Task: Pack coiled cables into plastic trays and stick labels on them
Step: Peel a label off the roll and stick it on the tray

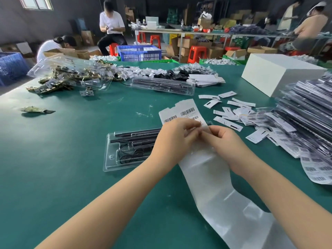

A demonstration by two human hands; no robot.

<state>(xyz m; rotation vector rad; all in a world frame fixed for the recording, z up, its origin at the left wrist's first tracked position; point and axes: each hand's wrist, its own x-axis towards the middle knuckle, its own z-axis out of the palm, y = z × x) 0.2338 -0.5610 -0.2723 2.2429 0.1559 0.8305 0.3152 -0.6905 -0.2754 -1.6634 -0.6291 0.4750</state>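
I am working both hands at the label strip [183, 112], which lies just right of the filled tray [125, 150] on the green counter [62, 150]. My left hand [172, 139] has its fingers curled onto the strip's printed end, and my right hand [224, 139] is pinching at the same spot, apparently peeling one barcode label free; the exact grip is hidden where the fingertips meet. The tray in front of me is already holding its black rods and a coiled cable [129, 156], so I am judging the packing of this one done and the labelling still to come. Far right of the tray, a tall stack of finished packs [305, 108] is suggesting much of the batch is through, with loose paper tags [231, 112] scattered between. Beyond the tray, more clear trays [161, 86] and brass hardware [59, 81] are waiting. Behind the counter, other people are sitting among cardboard boxes, a blue crate [140, 53] and red stools.
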